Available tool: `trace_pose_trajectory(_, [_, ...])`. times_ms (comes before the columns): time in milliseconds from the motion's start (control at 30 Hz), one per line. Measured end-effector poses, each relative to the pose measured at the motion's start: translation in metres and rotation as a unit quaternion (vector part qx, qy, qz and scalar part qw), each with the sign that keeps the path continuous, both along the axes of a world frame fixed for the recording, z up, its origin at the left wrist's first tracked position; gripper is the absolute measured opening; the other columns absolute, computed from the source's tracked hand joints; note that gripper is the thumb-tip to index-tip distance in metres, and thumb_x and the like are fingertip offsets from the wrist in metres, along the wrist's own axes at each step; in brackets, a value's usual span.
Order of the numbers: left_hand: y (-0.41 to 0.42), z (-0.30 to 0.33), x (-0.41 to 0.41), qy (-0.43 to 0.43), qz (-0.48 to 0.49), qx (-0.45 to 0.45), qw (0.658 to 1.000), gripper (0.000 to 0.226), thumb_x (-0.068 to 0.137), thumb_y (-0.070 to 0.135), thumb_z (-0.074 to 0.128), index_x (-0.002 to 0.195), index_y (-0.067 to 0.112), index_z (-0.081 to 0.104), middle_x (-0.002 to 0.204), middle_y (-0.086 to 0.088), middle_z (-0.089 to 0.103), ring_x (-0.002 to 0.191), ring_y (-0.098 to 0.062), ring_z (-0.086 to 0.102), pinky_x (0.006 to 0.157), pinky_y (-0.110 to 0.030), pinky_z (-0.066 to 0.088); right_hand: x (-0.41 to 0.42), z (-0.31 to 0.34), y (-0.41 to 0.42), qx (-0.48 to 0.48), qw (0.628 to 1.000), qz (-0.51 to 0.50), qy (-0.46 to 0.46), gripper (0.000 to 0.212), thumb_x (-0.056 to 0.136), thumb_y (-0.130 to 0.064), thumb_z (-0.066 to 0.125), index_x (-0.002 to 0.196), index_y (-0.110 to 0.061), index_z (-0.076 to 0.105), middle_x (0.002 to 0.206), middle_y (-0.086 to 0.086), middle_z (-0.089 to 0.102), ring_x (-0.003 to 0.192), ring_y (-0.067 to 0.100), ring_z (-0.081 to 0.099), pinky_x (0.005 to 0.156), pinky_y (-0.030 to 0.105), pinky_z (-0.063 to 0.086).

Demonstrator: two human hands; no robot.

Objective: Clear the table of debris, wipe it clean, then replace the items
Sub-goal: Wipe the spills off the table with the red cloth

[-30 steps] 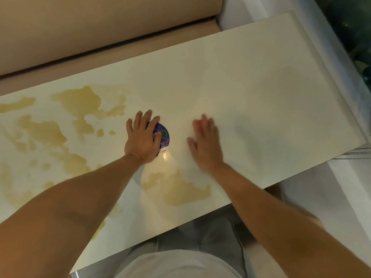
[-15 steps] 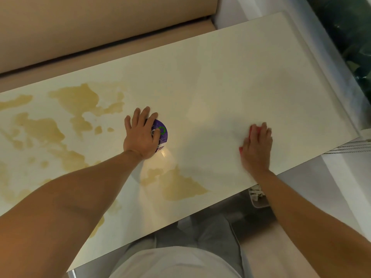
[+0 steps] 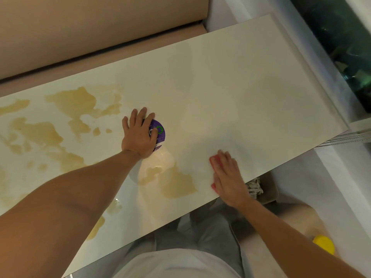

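Note:
A long white table (image 3: 251,81) carries yellowish-brown spill patches (image 3: 176,183) on its left half and near the front edge. My left hand (image 3: 138,135) lies flat with spread fingers on top of a round purple container (image 3: 158,133) that stands in the middle of the table. My right hand (image 3: 226,175) presses a red cloth (image 3: 213,160) flat against the tabletop near the front edge, just right of the nearest spill patch. Most of the cloth is hidden under my palm.
A tan sofa (image 3: 80,33) runs along the table's far side. Below the front edge sits a bin (image 3: 267,189) holding crumpled paper. A yellow object (image 3: 324,244) lies on the floor at the lower right. Dark glass (image 3: 341,41) fills the top right.
My right hand slid the red cloth from the table's middle out to the right, then back left and toward the front edge. My left hand stayed on the purple container.

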State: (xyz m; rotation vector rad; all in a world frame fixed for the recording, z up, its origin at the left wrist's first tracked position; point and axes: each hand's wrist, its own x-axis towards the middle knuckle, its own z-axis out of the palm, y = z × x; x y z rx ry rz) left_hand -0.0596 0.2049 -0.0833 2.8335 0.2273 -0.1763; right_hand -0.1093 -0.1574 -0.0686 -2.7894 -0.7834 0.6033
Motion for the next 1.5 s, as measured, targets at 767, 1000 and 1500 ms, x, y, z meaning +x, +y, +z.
trace_pose_trajectory(767, [0.0,0.009,-0.065,0.101,-0.075,0.01,0.992,0.067,0.099,0.047,0.019,0.161,0.023,0.023,0.168,-0.012,0.012,0.152,-0.037,0.005,0.118,-0.061,0.009,-0.041,-0.001,0.039,0.009,1.0,0.006,-0.011,0.068,0.104,-0.036,0.039,0.162,-0.018,0.01,0.17,0.007,-0.012,0.155,0.035,-0.016,0.126,0.053,0.006])
trace_pose_trajectory(1000, [-0.001,0.016,-0.064,0.111,-0.083,0.017,0.99,0.069,0.097,0.049,0.015,0.16,0.023,0.027,0.168,-0.014,0.014,0.151,-0.039,0.009,0.116,-0.061,0.013,0.061,0.004,-0.002,-0.06,0.988,-0.136,0.027,0.059,0.103,-0.044,0.039,0.145,-0.002,0.041,0.165,0.029,0.011,0.151,0.055,-0.002,0.118,0.072,0.014])
trace_pose_trajectory(1500, [-0.003,0.025,-0.061,0.13,-0.089,0.035,0.987,0.08,0.089,0.053,0.003,0.158,0.021,0.027,0.167,-0.014,0.013,0.151,-0.04,0.01,0.114,-0.061,0.021,-0.05,-0.009,0.048,0.064,0.998,0.01,-0.007,0.062,0.107,-0.042,0.027,0.163,-0.02,0.012,0.17,0.003,-0.014,0.156,0.031,-0.017,0.126,0.053,0.012])
